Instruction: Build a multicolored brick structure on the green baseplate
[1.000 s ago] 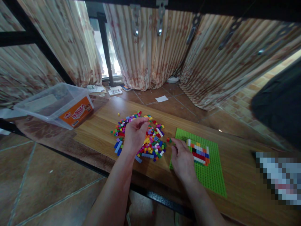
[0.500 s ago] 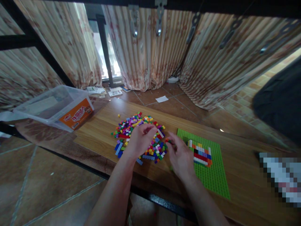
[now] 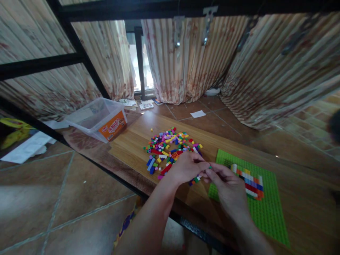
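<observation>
Meeting at their fingertips, the two hands come together above the near right edge of the brick pile, with a small green piece (image 3: pixel 210 167) between them. The right hand (image 3: pixel 230 186) pinches it with thumb and fingers, knuckles toward the baseplate; the left hand (image 3: pixel 186 166) reaches in from the left, its fingertips at the same spot, though whether they grip the piece too I cannot tell. Most of the piece is covered, so its long axis cannot be made out.

Just right of the right hand, the green baseplate (image 3: pixel 271 219) lies flat on the tabletop (image 3: pixel 132 143), its far edge slanting down toward the right. On it sits a block of joined bricks (image 3: pixel 251 184) in white, orange, yellow, blue, red and green. Its rows run parallel to that far edge, from upper left to lower right, and a long red strip in it points the same way.

The brick pile (image 3: pixel 170 140) spreads loosely left of the baseplate, pieces facing every way. At its left side a long light blue brick (image 3: pixel 151 164) points from lower left to upper right; a red brick (image 3: pixel 166 168) nearer the left wrist slants likewise. One yellow brick (image 3: pixel 151 129) lies apart beyond the pile. Farther left stands a clear plastic tub (image 3: pixel 87 129), its orange label (image 3: pixel 113 125) turned toward the bricks.
</observation>
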